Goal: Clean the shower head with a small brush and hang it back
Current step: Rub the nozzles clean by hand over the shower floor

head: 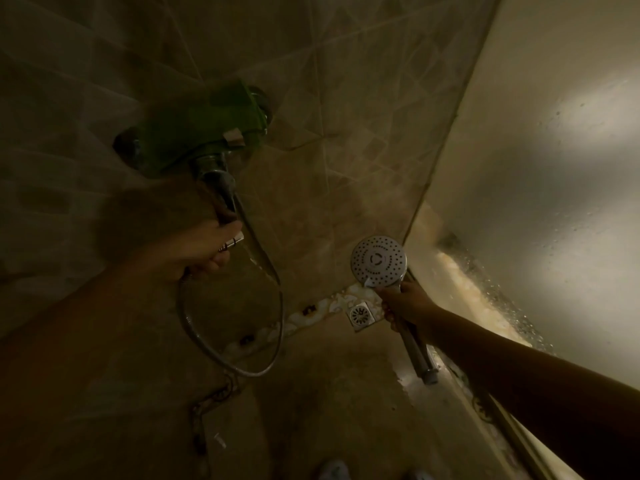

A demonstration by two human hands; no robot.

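Note:
The chrome shower head [378,260] faces me with its round, dotted spray plate. My right hand [405,304] grips its handle, whose free threaded end [429,375] points down toward the floor, detached from the hose. My left hand [204,251] is closed on the metal end fitting [231,244] of the shower hose [221,355]. The hose loops down below that hand and back up to the wall mixer [204,133]. A thin stream of water [259,265] runs from the fitting. No brush is visible.
The mixer tap with a green cover sits on the tiled wall, its lever [221,188] just above my left hand. A square floor drain [360,316] lies in the corner. A frosted glass panel [554,168] closes the right side. A dark chain-like object [207,403] lies on the floor.

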